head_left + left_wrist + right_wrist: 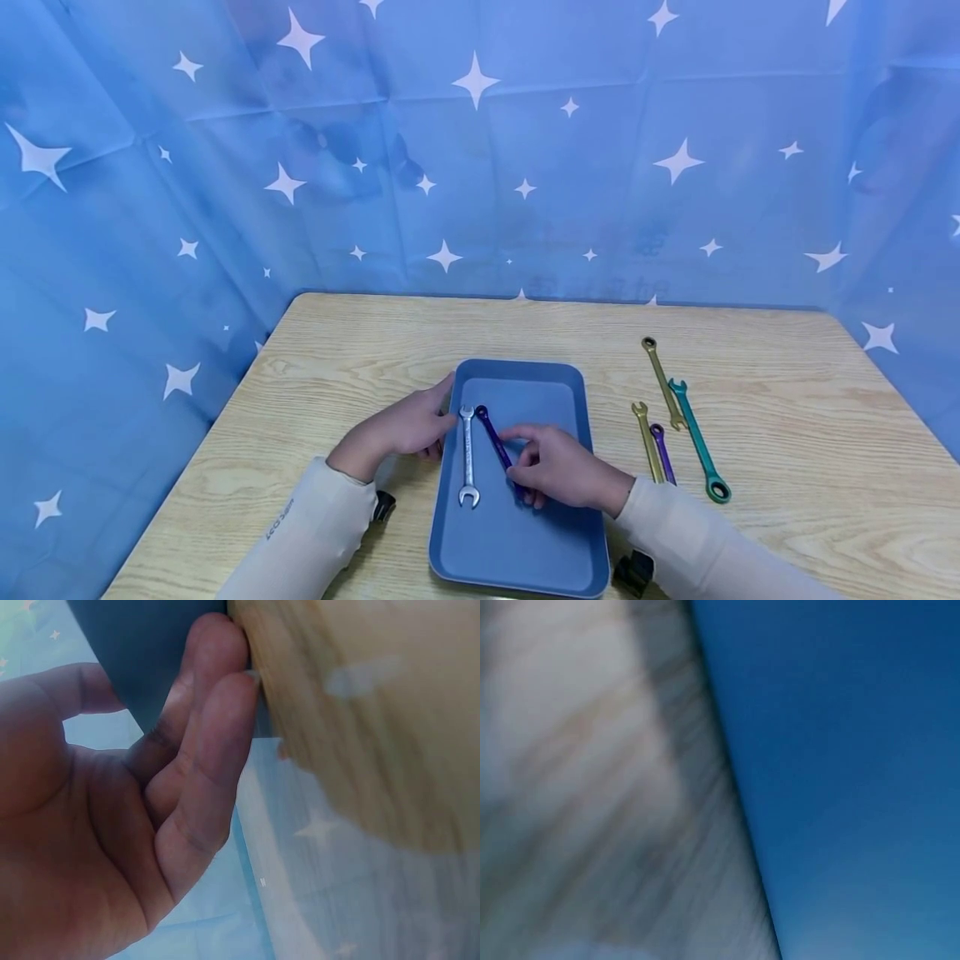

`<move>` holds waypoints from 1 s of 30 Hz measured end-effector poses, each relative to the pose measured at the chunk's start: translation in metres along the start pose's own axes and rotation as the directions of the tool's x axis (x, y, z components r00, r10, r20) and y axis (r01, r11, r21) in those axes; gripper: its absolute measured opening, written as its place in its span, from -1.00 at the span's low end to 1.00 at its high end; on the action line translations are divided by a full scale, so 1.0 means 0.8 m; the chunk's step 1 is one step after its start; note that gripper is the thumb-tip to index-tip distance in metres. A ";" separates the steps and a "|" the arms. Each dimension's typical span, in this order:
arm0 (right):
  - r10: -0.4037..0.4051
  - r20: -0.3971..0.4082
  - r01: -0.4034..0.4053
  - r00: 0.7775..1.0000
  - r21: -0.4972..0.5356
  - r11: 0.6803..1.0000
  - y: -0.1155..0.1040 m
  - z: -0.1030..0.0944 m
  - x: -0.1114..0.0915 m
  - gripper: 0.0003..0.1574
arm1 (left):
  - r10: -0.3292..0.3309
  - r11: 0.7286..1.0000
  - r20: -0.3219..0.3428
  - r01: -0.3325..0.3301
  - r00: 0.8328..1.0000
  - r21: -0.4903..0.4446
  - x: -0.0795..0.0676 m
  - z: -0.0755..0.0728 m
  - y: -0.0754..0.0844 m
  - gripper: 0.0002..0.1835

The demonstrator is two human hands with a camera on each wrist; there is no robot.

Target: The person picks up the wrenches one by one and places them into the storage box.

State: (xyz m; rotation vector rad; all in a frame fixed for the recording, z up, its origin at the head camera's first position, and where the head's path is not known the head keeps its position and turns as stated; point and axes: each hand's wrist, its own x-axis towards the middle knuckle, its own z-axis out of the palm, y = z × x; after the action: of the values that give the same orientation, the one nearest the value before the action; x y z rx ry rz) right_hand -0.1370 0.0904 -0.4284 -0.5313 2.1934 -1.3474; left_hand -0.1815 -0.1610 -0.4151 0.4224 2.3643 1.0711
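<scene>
A blue tray [525, 550] lies lengthwise on the table. My left hand [408, 425] grips its left side, thumb at the rim and fingers along the outer wall; the left wrist view shows these fingers against the tray [142, 652]. Inside the tray, my right hand [558, 467] holds a purple wrench [495, 439] near its lower end, which the fingers partly hide. The wrench slants, its ring end toward the back left. A silver open-ended wrench [468, 458] lies just left of it. Only the tray's side [817, 780] and blurred tabletop appear in the right wrist view, without the hand.
Right of the tray lie a long gold wrench [663, 379], a teal wrench [697, 437], a shorter gold wrench [646, 437] and another purple wrench [663, 454]. The right forearm partly covers the last two. A starry blue curtain [480, 167] hangs behind the wooden table [360, 350].
</scene>
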 end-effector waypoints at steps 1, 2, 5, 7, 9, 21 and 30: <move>-0.001 0.005 0.001 1.000 0.002 1.000 -0.001 0.001 0.000 -0.31 | 0.002 1.000 0.001 -0.002 1.000 -0.002 0.000 0.000 0.000 -0.19; -0.002 0.010 0.002 1.000 0.003 1.000 -0.001 0.001 0.000 -0.30 | 0.003 1.000 0.002 -0.003 1.000 -0.004 0.000 0.000 0.000 -0.19; -0.004 0.024 0.004 1.000 0.003 1.000 -0.003 0.003 -0.001 -0.26 | -0.001 1.000 0.001 0.001 1.000 -0.008 0.000 0.000 0.000 -0.18; -0.004 0.036 0.003 0.999 0.005 1.000 -0.005 0.005 -0.002 -0.22 | -0.003 1.000 0.001 0.003 1.000 -0.008 0.000 0.000 0.000 -0.18; 0.000 0.048 0.000 0.999 0.007 1.000 -0.006 0.006 -0.003 -0.19 | -0.004 1.000 0.000 0.004 1.000 -0.005 0.000 0.000 0.000 -0.18; 0.019 0.066 -0.019 0.998 -0.013 1.000 -0.015 0.013 -0.004 -0.11 | -0.001 1.000 -0.003 0.001 1.000 0.006 0.000 -0.001 0.000 -0.19; -0.018 0.054 0.024 0.998 -0.104 0.994 -0.019 0.017 0.001 -0.06 | 0.009 1.000 -0.002 -0.009 1.000 0.001 0.000 0.000 0.000 -0.19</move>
State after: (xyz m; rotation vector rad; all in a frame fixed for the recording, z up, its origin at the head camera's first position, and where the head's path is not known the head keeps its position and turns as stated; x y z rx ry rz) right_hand -0.1284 0.0741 -0.4198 -0.6233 2.2302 -1.2194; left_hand -0.1818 -0.1609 -0.4155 0.4327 2.3674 1.0750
